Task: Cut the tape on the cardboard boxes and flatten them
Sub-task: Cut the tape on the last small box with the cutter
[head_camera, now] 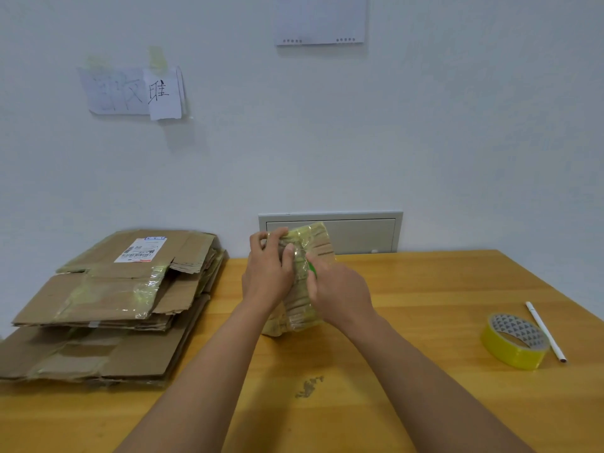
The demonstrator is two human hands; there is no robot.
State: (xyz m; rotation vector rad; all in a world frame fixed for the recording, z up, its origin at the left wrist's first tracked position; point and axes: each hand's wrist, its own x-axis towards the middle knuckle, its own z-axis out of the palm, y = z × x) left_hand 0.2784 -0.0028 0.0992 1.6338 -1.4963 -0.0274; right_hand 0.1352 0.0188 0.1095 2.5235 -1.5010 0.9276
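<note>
Head-worn view, facing forward and down, close over table (425, 289)

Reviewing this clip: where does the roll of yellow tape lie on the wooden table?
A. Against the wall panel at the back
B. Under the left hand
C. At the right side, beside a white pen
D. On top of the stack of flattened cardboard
C: the roll of yellow tape lies on the table at the right, next to the white pen, far from the flattened cardboard.
</note>
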